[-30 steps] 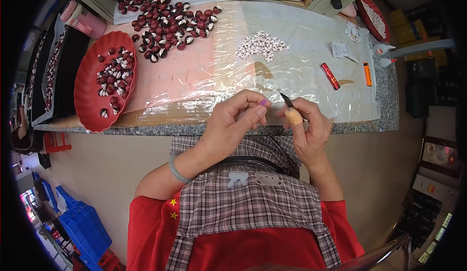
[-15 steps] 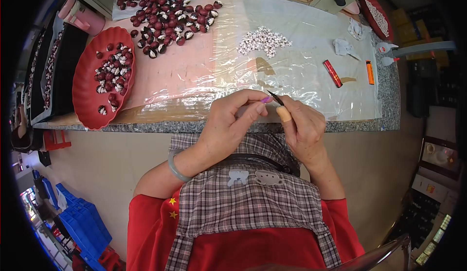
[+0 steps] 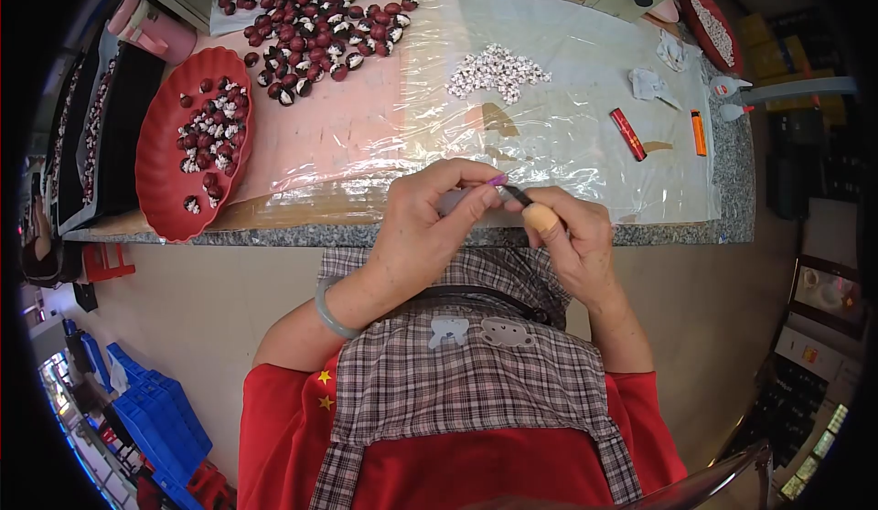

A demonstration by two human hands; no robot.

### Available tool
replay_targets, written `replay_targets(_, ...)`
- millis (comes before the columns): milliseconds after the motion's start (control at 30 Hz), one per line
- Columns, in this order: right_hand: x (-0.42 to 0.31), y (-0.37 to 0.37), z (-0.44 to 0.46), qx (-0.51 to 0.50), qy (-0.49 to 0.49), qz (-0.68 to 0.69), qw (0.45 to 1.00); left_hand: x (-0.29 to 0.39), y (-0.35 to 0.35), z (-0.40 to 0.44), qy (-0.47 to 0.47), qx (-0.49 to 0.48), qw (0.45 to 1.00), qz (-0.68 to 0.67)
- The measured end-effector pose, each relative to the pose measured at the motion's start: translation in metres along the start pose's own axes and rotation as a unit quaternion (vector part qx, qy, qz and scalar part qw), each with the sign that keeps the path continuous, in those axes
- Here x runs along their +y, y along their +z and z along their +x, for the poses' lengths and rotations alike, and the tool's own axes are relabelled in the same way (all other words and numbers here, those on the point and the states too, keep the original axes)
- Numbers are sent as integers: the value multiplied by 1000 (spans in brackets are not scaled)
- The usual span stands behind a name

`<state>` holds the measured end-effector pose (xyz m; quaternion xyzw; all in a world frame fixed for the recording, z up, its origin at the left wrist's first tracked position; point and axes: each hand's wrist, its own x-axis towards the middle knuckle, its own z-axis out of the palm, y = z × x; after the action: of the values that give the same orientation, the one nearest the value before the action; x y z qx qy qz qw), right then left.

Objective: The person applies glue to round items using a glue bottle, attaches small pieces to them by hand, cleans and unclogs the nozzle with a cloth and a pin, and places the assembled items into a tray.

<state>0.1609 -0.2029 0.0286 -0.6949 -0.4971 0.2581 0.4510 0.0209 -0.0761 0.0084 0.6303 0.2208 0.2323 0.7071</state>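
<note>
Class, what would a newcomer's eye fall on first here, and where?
Probably the dark red, black and white balls scattered at the back left of the table, and the red scalloped dish at its left end. Next, near the front edge, the left hand pinches a small purple piece while the right hand holds a slim dark tool close to it.

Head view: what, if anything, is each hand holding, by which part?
The right hand holds a dark tool by its end farther from the left hand. A small purple piece appears pinched in the left hand's grip; which part is unclear.
</note>
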Motion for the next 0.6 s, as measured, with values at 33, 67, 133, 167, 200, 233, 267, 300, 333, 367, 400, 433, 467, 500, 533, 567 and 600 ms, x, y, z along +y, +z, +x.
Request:
replay_targets(33,0,-1,0,20,3,-4,1000,1,-1,1,4,-1,1000,19)
replay_targets(67,0,-2,-1,40,6,-9,999,3,-2,1,-2,-6,999,32)
replay_targets(133,3,4,0,103,-40,-62,992,6,-4,2,-15,-17,998,57)
replay_targets(167,4,5,2,118,-80,-110,984,6,-3,1,-22,-20,998,56)
replay_targets(200,6,6,4,132,-120,-158,971,6,-3,1,-30,-22,998,55)
replay_targets(233,9,7,4,139,-152,-182,961,6,-3,1,-37,-25,998,54)
replay_targets(267,7,6,5,129,-160,-203,957,6,-3,0,-53,-29,998,17)
replay_targets(300,4,6,6,119,-168,-225,952,6,-2,0,-69,-33,997,-20)
replay_targets(333,2,5,7,109,-176,-246,947,5,-2,0,-85,-37,994,-57)
replay_targets(367,3,6,7,113,-192,-257,940,4,-2,0,-90,-44,992,-82)
replay_targets(400,7,7,7,117,-209,-268,933,4,-2,0,-96,-50,988,-107)
replay_targets(433,11,8,8,120,-225,-279,926,3,-2,0,-101,-57,984,-131)
replay_targets(467,14,9,7,129,-234,-278,923,1,-2,1,-102,-60,983,-137)
replay_targets(500,16,10,7,137,-244,-277,919,-1,-2,1,-104,-63,982,-144)
replay_targets(533,17,11,7,145,-253,-276,916,-2,-2,1,-105,-64,981,-150)
replay_targets(567,18,12,7,147,-253,-280,914,-2,-2,0,-105,-66,981,-152)
replay_targets(600,18,12,6,150,-253,-285,912,-2,-2,0,-106,-67,980,-154)
